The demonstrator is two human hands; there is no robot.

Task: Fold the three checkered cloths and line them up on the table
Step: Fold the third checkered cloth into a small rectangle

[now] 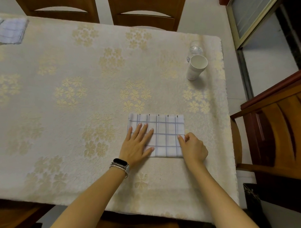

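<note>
A folded white cloth with a blue check (164,131) lies flat on the table near its right front part. My left hand (138,144) presses on the cloth's left half with straight, spread fingers. My right hand (193,147) pinches the cloth's right edge between thumb and forefinger, its other fingers curled. More checkered cloths (10,31) lie in a loose pile at the table's far left corner, partly cut off by the frame edge.
The table carries a cream tablecloth with gold flowers (96,88). A stack of paper cups (196,67) and a clear water bottle (194,49) stand at the far right. Wooden chairs (146,11) stand behind the table and one chair (278,135) at the right.
</note>
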